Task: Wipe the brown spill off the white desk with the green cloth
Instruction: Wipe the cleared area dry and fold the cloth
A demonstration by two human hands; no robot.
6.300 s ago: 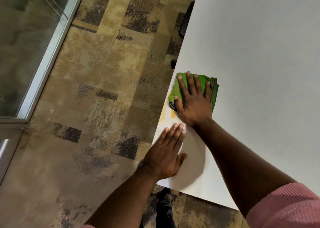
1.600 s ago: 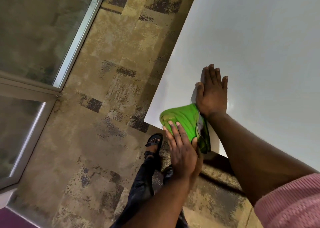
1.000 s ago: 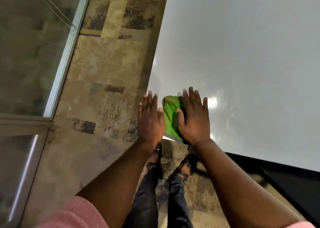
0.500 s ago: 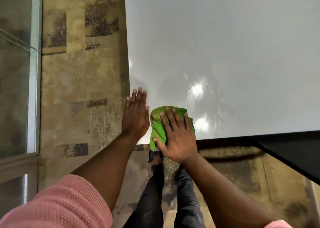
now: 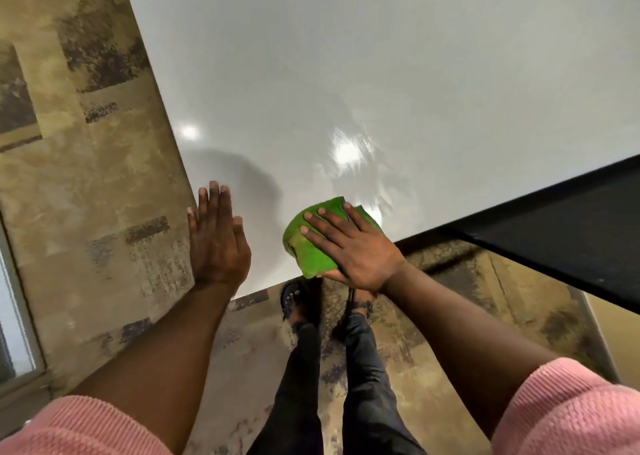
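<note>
The green cloth (image 5: 308, 246) lies bunched at the near edge of the white desk (image 5: 381, 73), partly hanging over it. My right hand (image 5: 353, 246) presses flat on top of the cloth, fingers spread, thumb tucked under its lower edge. My left hand (image 5: 216, 240) rests flat and empty on the desk's near left corner, a hand's width left of the cloth. No brown spill shows on the glossy desk; ceiling lights glint just beyond the cloth.
Patterned tan and dark carpet (image 5: 86, 177) runs along the desk's left side and under me. My legs and sandalled feet (image 5: 301, 302) stand below the desk edge. A dark desk underside or panel (image 5: 554, 233) juts in at the right. A glass wall frame (image 5: 20, 333) stands far left.
The view has swung, so the desk corner now points toward me. My right hand and the cloth have slid right along the near edge, away from my left hand, which stays flat at the corner.
</note>
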